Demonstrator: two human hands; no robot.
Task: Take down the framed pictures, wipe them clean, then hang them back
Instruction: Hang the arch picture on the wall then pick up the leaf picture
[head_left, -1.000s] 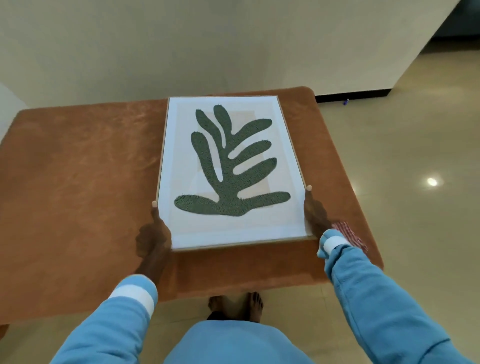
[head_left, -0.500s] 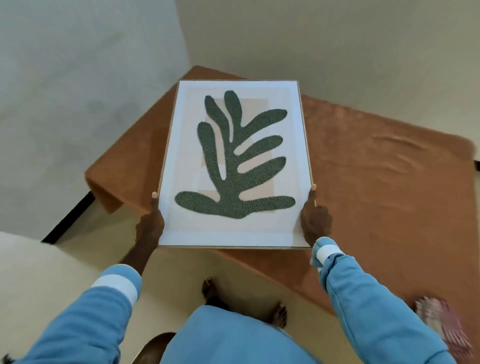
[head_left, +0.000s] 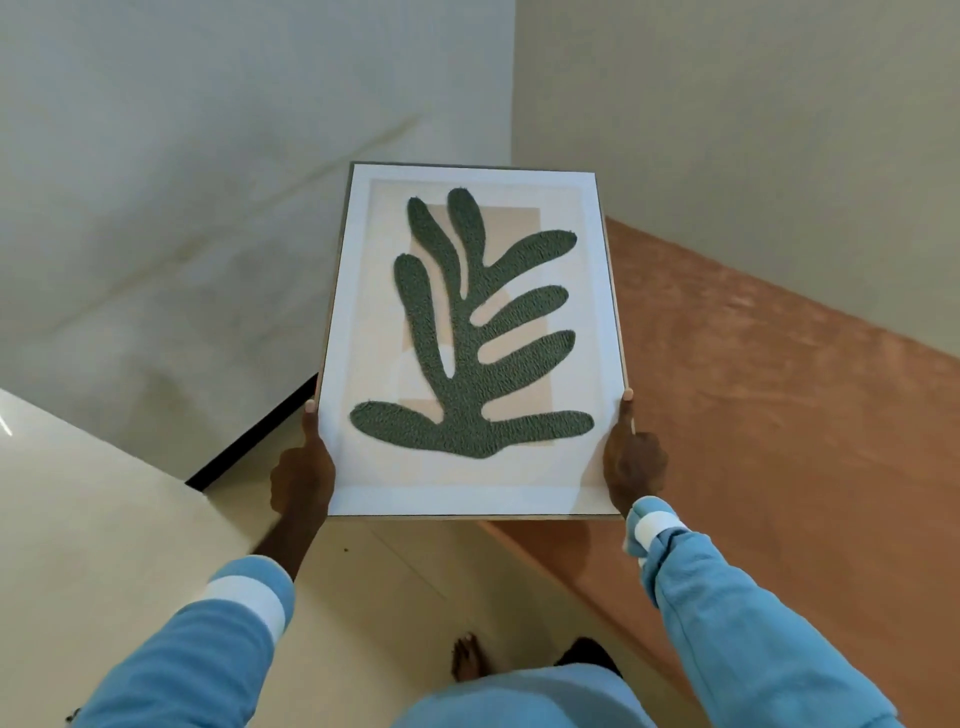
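The framed picture (head_left: 475, 332) has a thin wooden frame, a white mat and a green leaf shape on beige. I hold it up in the air, face toward me, in front of the room's corner. My left hand (head_left: 301, 473) grips its lower left edge, thumb along the side. On the lower right edge sits my right hand (head_left: 634, 457), thumb up against the frame. The cleaning cloth is out of view.
An orange-brown covered table (head_left: 779, 415) runs along the right wall, below and right of the frame. Pale walls (head_left: 182, 208) meet in a corner behind the picture. A black skirting strip (head_left: 249, 436) runs at the floor. My bare feet (head_left: 467, 660) stand on the cream floor.
I lifted the picture off the table and turned left with it. The table has slid to the right of view, the corner walls have come in, and the checked cloth has left the view.
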